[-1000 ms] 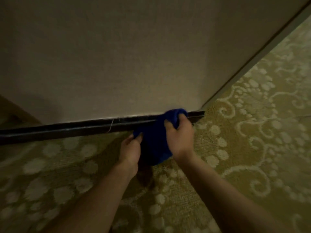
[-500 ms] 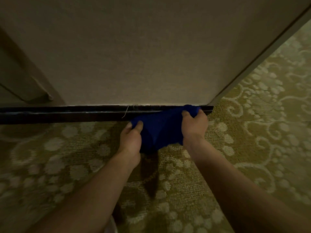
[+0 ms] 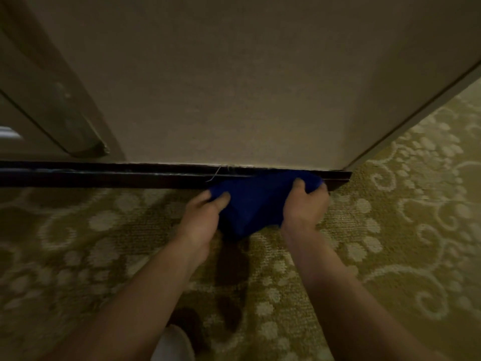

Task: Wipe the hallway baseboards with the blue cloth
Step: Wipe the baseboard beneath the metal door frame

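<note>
Blue and bunched, the cloth (image 3: 256,201) is sitting just right of the frame's centre, its upper edge lying against the dark baseboard (image 3: 130,175) near that strip's right end, its lower part sagging toward the carpet (image 3: 78,243). The person's right hand (image 3: 304,207) is gripping the cloth's right side, fingers curled over the top of the bunched fabric and pressing it at the baseboard. The left hand (image 3: 201,217) is pinching the cloth's left edge between thumb and curled fingers, just below the strip. Both bare forearms are reaching in from the bottom of the frame. A pale loose thread (image 3: 216,173) is hanging off the baseboard's top edge, just left of the cloth. Above the strip a beige textured wall (image 3: 234,87) is filling the upper middle of the frame, ending at a corner on the right. At the upper left a door frame (image 3: 52,105) is slanting down to the floor. The carpet is showing a pale floral and scroll pattern on olive. Something white and blurred (image 3: 173,345) is peeking in at the bottom edge; I cannot tell what it is.
</note>
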The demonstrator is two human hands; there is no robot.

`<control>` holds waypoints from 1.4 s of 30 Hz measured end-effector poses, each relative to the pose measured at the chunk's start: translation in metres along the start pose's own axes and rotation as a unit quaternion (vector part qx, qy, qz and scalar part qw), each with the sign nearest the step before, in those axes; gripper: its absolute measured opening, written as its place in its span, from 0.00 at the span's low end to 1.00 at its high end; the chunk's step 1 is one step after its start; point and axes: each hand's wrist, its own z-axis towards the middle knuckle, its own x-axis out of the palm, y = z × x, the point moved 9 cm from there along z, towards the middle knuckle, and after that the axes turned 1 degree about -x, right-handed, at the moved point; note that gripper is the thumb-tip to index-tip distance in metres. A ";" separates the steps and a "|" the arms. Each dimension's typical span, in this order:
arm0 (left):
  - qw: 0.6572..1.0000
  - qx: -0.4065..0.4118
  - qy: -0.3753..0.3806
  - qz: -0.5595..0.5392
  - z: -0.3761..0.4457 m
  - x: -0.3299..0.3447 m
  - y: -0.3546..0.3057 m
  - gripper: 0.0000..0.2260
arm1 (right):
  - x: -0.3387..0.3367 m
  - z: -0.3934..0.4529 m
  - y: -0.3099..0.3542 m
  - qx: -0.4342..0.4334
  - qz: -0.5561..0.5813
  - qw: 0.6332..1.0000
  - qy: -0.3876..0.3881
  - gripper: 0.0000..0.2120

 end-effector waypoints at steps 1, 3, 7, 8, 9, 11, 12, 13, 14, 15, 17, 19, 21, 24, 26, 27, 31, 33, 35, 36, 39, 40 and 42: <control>1.000 0.002 0.019 0.023 0.000 0.005 0.000 0.09 | -0.005 -0.003 0.002 0.011 -0.003 0.999 -0.043 0.11; 0.999 0.003 -0.006 0.032 0.005 0.005 0.005 0.10 | -0.003 -0.013 0.008 0.029 -0.014 0.997 -0.075 0.11; 0.987 -0.001 -0.162 -0.014 0.005 -0.008 0.035 0.18 | 0.022 -0.040 0.031 -0.074 -0.127 0.989 0.035 0.09; 0.983 -0.003 -0.183 -0.026 0.004 -0.009 0.042 0.21 | 0.030 -0.046 0.035 -0.113 -0.151 0.978 0.086 0.08; 0.981 -0.005 -0.193 -0.032 0.003 -0.007 0.044 0.22 | 0.034 -0.046 0.037 -0.136 -0.164 0.968 0.131 0.08; 0.981 -0.017 -0.187 -0.038 0.005 -0.004 0.043 0.24 | 0.027 -0.031 0.036 -0.128 -0.162 0.965 0.163 0.09; 0.985 -0.023 -0.168 -0.040 0.006 0.000 0.039 0.25 | 0.019 -0.019 0.033 -0.103 -0.146 0.973 0.147 0.10; 0.989 -0.027 -0.140 -0.039 0.008 0.004 0.035 0.25 | 0.009 -0.010 0.029 -0.075 -0.122 0.983 0.117 0.09; 0.993 -0.025 -0.113 -0.035 0.010 0.008 0.030 0.25 | 0.001 -0.006 0.025 -0.046 -0.096 0.991 0.080 0.09; 0.994 -0.016 -0.105 -0.031 0.012 0.007 0.026 0.24 | -0.001 -0.009 0.023 -0.022 -0.078 0.996 0.045 0.10; 0.987 0.017 -0.156 -0.030 0.012 -0.008 0.020 0.21 | 0.013 -0.032 0.026 -0.010 -0.084 0.996 0.010 0.11; 0.967 0.037 -0.251 -0.027 0.006 -0.036 0.016 0.20 | 0.043 -0.066 0.036 -0.037 -0.101 0.993 0.048 0.11; 0.953 0.040 -0.301 -0.014 0.001 -0.059 0.016 0.22 | 0.067 -0.090 0.040 -0.064 -0.100 0.985 0.123 0.10; 0.963 0.013 -0.267 -0.024 0.010 -0.064 0.025 0.23 | 0.065 -0.072 0.035 -0.079 -0.121 0.974 0.177 0.09; 0.980 -0.014 -0.198 -0.035 0.018 -0.053 0.028 0.24 | 0.045 -0.043 0.029 -0.082 -0.126 0.978 0.147 0.10; 0.989 -0.022 -0.145 -0.016 0.020 -0.043 0.026 0.24 | 0.035 -0.032 0.026 -0.073 -0.114 0.985 0.110 0.12; 0.994 -0.003 -0.109 0.030 0.018 -0.039 0.025 0.23 | 0.026 -0.044 0.023 0.004 -0.063 0.998 -0.021 0.15; 0.975 0.025 -0.222 -0.018 0.011 -0.069 0.018 0.19 | 0.055 -0.077 0.032 -0.007 -0.084 0.996 0.021 0.12; 0.951 0.041 -0.302 -0.050 0.005 -0.098 0.016 0.17 | 0.088 -0.110 0.037 -0.039 -0.100 0.986 0.129 0.12; 0.948 0.039 -0.310 -0.062 0.003 -0.104 0.017 0.18 | 0.098 -0.116 0.037 -0.044 -0.095 0.979 0.175 0.12; 0.965 0.015 -0.250 -0.081 0.012 -0.097 0.025 0.21 | 0.085 -0.090 0.037 -0.069 -0.117 0.970 0.202 0.11; 0.973 0.003 -0.213 -0.082 0.016 -0.088 0.027 0.23 | 0.072 -0.073 0.034 -0.071 -0.118 0.974 0.181 0.10; 0.991 -0.012 -0.126 -0.049 0.020 -0.062 0.021 0.24 | 0.047 -0.049 0.029 -0.062 -0.090 0.987 0.117 0.09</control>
